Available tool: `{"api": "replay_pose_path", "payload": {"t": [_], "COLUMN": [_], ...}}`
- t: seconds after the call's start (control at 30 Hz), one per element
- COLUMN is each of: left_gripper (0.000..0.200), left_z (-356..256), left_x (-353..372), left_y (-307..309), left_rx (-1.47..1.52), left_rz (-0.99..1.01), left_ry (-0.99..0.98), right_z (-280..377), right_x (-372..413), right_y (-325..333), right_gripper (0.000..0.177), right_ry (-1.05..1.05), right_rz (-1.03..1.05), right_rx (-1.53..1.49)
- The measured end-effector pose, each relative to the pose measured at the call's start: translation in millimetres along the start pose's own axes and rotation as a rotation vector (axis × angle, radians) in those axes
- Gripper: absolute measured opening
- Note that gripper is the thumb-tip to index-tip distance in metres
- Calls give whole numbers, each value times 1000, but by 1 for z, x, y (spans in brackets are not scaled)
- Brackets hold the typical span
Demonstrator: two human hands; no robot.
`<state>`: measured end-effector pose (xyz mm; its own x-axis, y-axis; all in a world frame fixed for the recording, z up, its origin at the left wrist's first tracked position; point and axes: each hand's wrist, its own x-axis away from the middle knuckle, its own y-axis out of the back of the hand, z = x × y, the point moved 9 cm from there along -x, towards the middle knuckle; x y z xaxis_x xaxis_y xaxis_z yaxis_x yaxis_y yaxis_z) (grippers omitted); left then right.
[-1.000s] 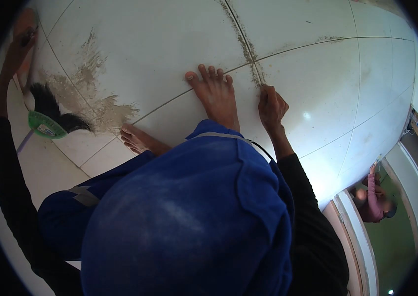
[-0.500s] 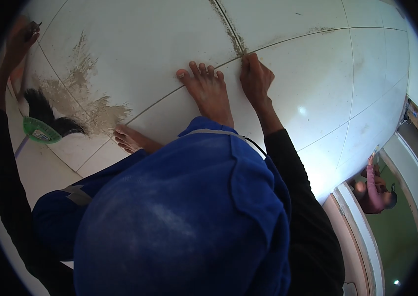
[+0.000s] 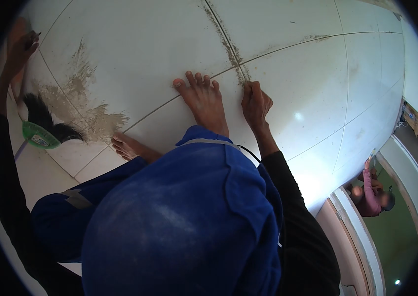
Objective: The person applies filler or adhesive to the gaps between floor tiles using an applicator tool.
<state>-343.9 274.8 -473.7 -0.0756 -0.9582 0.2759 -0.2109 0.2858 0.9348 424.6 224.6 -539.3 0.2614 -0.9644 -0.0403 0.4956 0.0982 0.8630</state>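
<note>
Nearest to me, blue workwear [image 3: 179,222] fills the lower view. Just beyond it, the right hand [image 3: 256,103] rests on the tile floor [image 3: 135,44] beside a bare foot [image 3: 201,101]. Its fingers [image 3: 248,89] are clenched, tips pressed into a gritty joint [image 3: 224,42] where two tile lines cross. Whatever they grip is hidden, so I cannot confirm a tool.

I judge the joint filling brittle and crumbly, the tiles hard and slick. It is best worked along the line, not across.

Further left, a brush [image 3: 41,133] lies touching a patch of grit [image 3: 90,116]. It looks light, with soft bristles, and is best taken at its green base.

Beyond it, the left hand [image 3: 17,52] is closed on a small dark item [image 3: 34,38], unidentifiable. Far right, another person [image 3: 369,195] crouches by a doorway.
</note>
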Motion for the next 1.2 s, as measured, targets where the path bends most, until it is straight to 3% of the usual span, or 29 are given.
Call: {"api": "replay_pose_path", "payload": {"t": [0.07,0.13,0.17,0.37,0.4,0.47,0.57,0.63,0.67,0.77,0.83,0.87,0.97,1.03,1.17,1.2], "left_gripper": [27,28,28,27,29,31,32,28,28,35,33,33,32,27,26,25], "left_z": [-11,-13,-23,-56,-51,-49,-51,-51,-54,-74,-76,-75,-67,-83,-84,-73], "left_x": [1,-11,-16,16,16,17,14,13,16,9,5,3,5,16,18,16], "left_y": [7,-3,-1,27,13,3,4,33,39,32,11,7,13,42,33,23], "left_rx": [-2,23,21,113,-23,-169,-109,23,20,13,-84,-82,-94,-19,112,48], "left_rz": [-101,101,90,-247,-62,117,174,-176,-183,-27,215,218,151,-195,-166,-59], "left_ry": [-104,63,58,-115,-2,110,139,-6,4,83,161,153,87,-82,-43,2], "right_z": [11,15,17,2,9,23,17,7,-5,-4,7,11,13,-5,-7,-8], "right_x": [-20,-25,-31,0,-10,-42,-34,5,21,12,-11,-24,-12,6,3,2], "right_y": [-8,-12,-13,1,-3,-16,-11,5,10,8,5,-3,1,6,1,2], "right_gripper": [9,10,10,7,8,9,10,11,12,11,9,7,6,10,9,9], "right_ry": [44,47,55,87,103,124,109,107,69,96,143,137,97,-22,-17,-45], "right_rz": [-18,-1,0,23,7,-15,-8,-12,19,21,-22,10,23,49,65,75], "right_rx": [17,19,23,40,52,44,22,36,26,15,11,23,-9,-56,-44,-68]}}
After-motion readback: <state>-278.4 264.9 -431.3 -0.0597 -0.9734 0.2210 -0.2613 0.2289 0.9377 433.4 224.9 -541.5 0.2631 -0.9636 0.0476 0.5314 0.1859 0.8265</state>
